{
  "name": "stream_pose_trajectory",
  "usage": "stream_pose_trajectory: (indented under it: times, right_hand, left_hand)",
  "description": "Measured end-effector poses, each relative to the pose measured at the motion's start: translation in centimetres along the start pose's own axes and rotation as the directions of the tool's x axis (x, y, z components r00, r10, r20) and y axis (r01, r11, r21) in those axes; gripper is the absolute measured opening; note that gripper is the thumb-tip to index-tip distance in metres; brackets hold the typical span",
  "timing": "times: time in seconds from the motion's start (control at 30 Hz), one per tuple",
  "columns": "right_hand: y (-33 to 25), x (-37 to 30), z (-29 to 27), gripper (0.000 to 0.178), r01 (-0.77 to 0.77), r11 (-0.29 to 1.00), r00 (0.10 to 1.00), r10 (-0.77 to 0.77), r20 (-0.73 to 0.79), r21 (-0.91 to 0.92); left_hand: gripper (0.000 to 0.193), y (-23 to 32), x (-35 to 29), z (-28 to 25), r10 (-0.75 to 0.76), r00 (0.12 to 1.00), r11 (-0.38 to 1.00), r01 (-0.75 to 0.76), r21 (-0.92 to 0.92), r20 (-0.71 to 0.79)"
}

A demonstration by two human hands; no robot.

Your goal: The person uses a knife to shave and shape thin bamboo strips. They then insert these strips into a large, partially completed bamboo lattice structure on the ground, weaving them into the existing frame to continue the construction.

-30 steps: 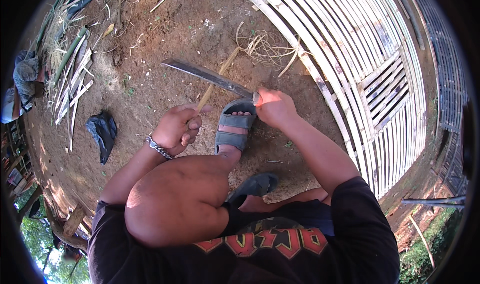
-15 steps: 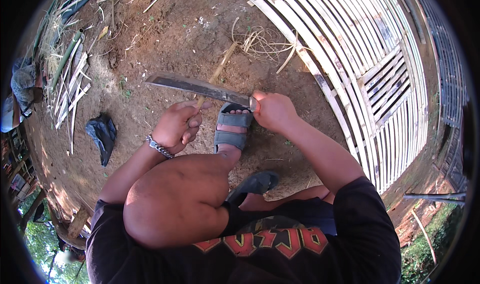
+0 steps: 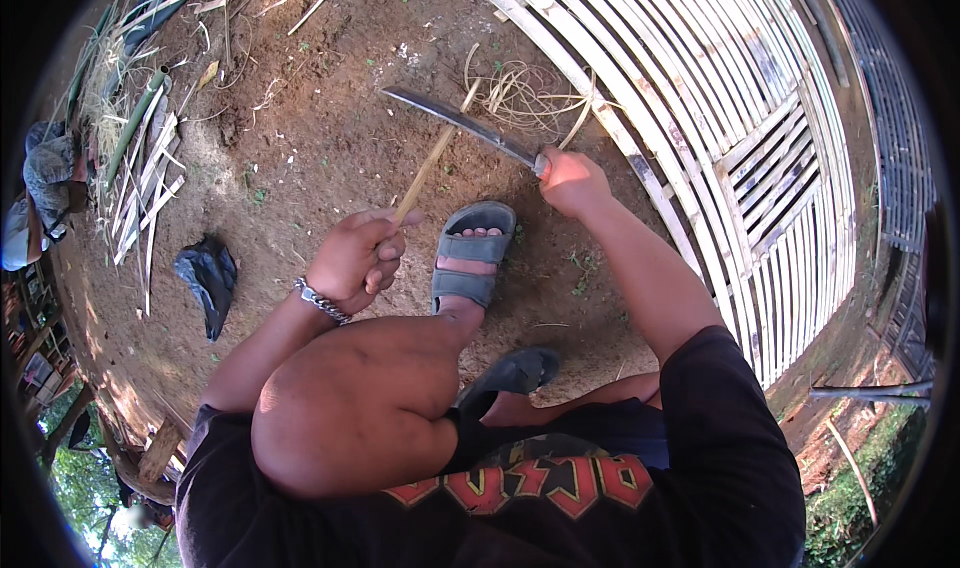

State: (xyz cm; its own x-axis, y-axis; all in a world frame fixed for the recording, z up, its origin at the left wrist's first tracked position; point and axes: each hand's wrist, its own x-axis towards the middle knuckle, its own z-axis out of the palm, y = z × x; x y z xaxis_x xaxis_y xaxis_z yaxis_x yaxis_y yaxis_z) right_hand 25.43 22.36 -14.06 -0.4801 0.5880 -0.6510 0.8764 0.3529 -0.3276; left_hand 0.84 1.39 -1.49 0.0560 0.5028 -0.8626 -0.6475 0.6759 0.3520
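Observation:
My left hand [image 3: 352, 256] pinches the near end of a thin bamboo strip [image 3: 431, 165], which points away and to the right. In my right hand [image 3: 574, 182] is the handle of a long machete [image 3: 465, 123], its dark blade reaching left. The blade crosses the strip close to its far end; whether the two touch I cannot tell. Below the strip rests my foot in a grey sandal [image 3: 466, 280], with my raised bare knee beside my left forearm.
A slatted bamboo panel [image 3: 690, 118] fills the right side. Curled shavings [image 3: 525, 98] lie on the soil beside its edge. At the left are split bamboo strips [image 3: 150, 183], a green bamboo pole [image 3: 135, 123] and a crumpled black plastic bag [image 3: 207, 283].
My right hand has moved forward and right, carrying the machete from near my left fingers out toward the strip's far end. The left hand stays nearly in place with the strip.

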Motion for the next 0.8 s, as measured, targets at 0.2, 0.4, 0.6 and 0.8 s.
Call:
stream_pose_trajectory:
  times: [0.2,0.4,0.6,0.8]
  right_hand:
    - [-2.9,-4.2,0.9,0.022,0.209,0.975,0.978,-0.207,0.043,-0.079]
    - [1.3,-0.4,0.7,0.025,-0.029,0.999,0.999,0.03,-0.026,0.013]
    - [-0.8,-3.3,1.3,0.024,0.161,0.982,0.987,-0.162,-0.005,-0.095]
    - [2.2,0.2,1.1,0.026,-0.05,0.999,0.999,0.049,-0.011,-0.017]
  left_hand:
    - [0.041,-0.1,-0.6,-0.4,-0.027,0.999,0.998,0.025,-0.055,-0.037]
    - [0.042,0.0,0.0,-0.6,-0.048,0.999,0.997,0.047,-0.057,-0.005]
    - [0.041,-0.4,-0.5,-1.2,-0.046,0.999,0.997,0.046,-0.063,-0.006]
    - [0.039,-0.4,-0.4,-1.2,-0.037,0.999,0.997,0.038,-0.064,0.01]
